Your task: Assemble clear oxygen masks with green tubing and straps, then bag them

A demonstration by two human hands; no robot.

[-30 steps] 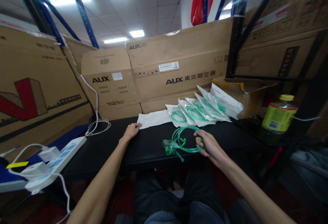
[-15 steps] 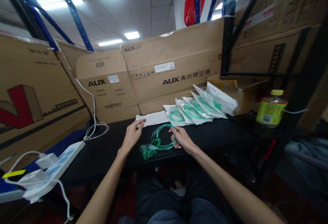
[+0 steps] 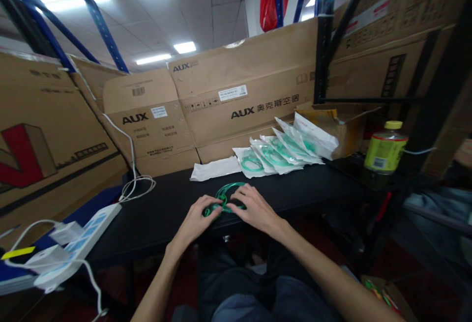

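Note:
A coil of clear green tubing (image 3: 229,188) lies on the black table in front of me, its bunched end with small green pieces on the left. My left hand (image 3: 199,217) closes on that bunched end between thumb and fingers and hides part of it. From the right, my right hand (image 3: 257,210) curls its fingers over the coil, thumb pointing toward the left hand. Beyond the coil rests a flat white pouch (image 3: 215,169), touched by neither hand. To its right, several white pouches with green tubing inside (image 3: 275,155) overlap in a row.
Large cardboard boxes (image 3: 243,86) wall off the back of the black table (image 3: 162,209). At left are a white power strip (image 3: 79,248) and a looped white cable (image 3: 138,187). A yellow-capped bottle (image 3: 385,147) stands at right, near an open carton (image 3: 350,128).
My left hand has left the flat white pouch and come down to the tubing's bunched end. My right hand has shifted left over the coil, bringing both hands close together.

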